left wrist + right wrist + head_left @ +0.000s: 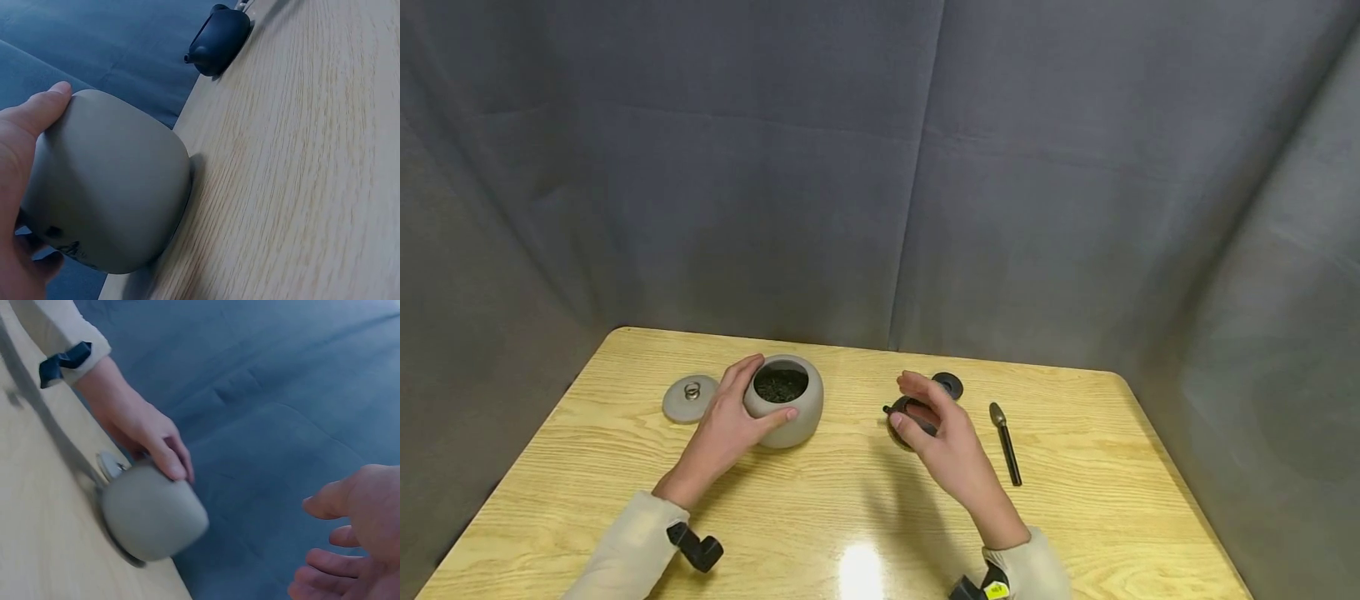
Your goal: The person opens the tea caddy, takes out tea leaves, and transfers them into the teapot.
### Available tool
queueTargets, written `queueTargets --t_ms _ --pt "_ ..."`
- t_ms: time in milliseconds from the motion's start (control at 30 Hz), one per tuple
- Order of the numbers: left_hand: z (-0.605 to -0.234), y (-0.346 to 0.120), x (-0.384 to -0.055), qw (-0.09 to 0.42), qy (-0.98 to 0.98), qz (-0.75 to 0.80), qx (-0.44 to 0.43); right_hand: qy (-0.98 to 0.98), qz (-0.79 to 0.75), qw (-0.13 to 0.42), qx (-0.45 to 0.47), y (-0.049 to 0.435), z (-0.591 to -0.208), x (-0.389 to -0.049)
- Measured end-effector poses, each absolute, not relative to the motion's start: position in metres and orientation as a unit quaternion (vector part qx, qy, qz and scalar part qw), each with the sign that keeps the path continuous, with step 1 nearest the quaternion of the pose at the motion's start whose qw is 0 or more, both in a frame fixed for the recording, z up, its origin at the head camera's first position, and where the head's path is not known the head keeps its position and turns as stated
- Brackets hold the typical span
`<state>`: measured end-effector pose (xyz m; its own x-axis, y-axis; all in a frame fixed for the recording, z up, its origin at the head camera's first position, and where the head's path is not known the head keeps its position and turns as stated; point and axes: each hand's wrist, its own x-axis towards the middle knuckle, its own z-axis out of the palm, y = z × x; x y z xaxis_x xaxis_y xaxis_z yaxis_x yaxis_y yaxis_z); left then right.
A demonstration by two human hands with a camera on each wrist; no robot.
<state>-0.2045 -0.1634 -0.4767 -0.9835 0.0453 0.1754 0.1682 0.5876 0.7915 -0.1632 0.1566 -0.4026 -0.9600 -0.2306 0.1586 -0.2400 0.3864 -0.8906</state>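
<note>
Currently, a rounded, matte grey jar (pixel 808 412) stands uncovered toward the left side of a pale wood-grain table (pixel 820 508), with dark, leafy-looking flakes (pixel 781 386) inside it. The left hand (pixel 736 414) grips its side, thumb along the near wall and fingers around the far left. Just left of the jar lies a flat, round grey lid (pixel 680 408) with a ring-shaped metal handle.

Farther right, a small, dark, round-bodied teapot (pixel 222 40) with a short spout rests on the tabletop. Above it hovers the right hand (pixel 951 446), fingers apart and loosely bent, holding nothing. Behind the teapot sits a small black disc-shaped lid (pixel 952 385); to its right lies a black-handled metal spoon (pixel 1007 446). Dark grey cloth (pixel 775 208) hangs behind everything.
</note>
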Motion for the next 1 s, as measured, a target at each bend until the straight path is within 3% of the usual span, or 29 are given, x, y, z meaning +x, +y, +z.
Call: queueTargets --t_ms 433,800,1000 --pt "-0.480 -0.165 -0.204 0.070 -0.888 -0.452 -0.050 -0.859 0.498 0.098 0.069 0.214 -0.393 -0.156" --pt "-0.482 -0.165 -0.204 0.072 -0.886 -0.455 -0.050 -0.894 0.435 0.108 -0.028 0.266 -0.406 -0.149" --pt "-0.480 -0.164 -0.205 0.071 -0.885 -0.456 -0.051 -0.908 0.406 0.088 -0.063 0.285 -0.418 -0.148"
